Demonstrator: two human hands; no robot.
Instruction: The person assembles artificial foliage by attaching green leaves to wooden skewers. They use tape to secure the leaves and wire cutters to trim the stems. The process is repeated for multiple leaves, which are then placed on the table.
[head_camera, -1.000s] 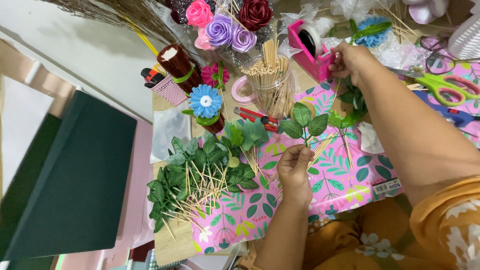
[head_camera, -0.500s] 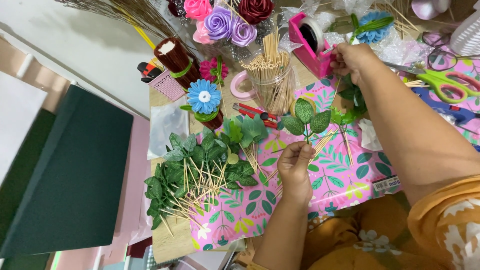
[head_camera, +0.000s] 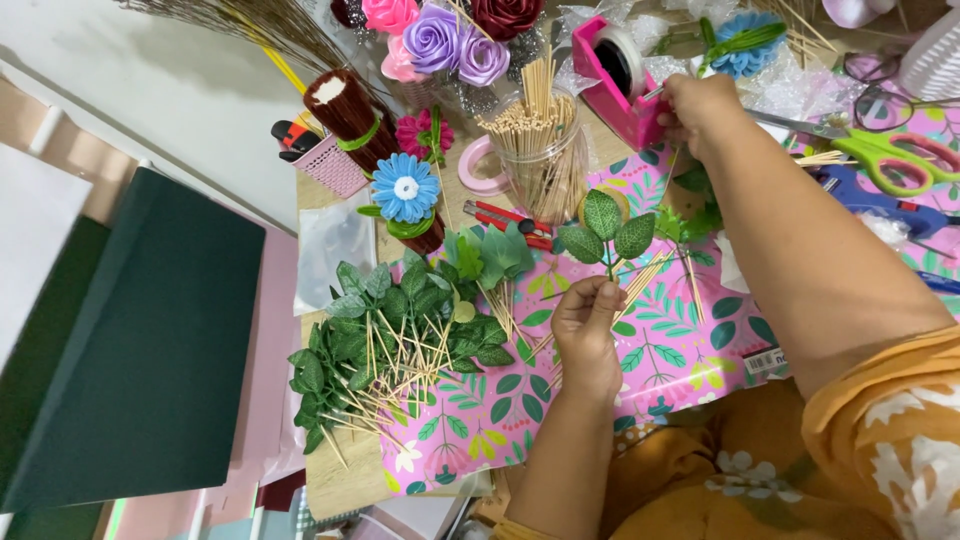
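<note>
Overhead, little open room remains on the crowded counter (head_camera: 330, 480), whose left edge borders a dark green board (head_camera: 130, 340) and a pale wall. Pink leaf-patterned wrapping paper (head_camera: 680, 350) covers the work surface. At centre, the left hand (head_camera: 585, 325) pinches a green three-leaf artificial sprig (head_camera: 605, 228) upright by its stem, while the right hand (head_camera: 700, 110) grips the tape end at a pink tape dispenser (head_camera: 620, 75) near the far edge. Beside the left hand lies a heap of green fabric leaves on wooden sticks (head_camera: 390, 340); a clear jar of wooden skewers (head_camera: 540, 150) stands between the hands, and green-handled scissors (head_camera: 890, 155) lie to the right.
</note>
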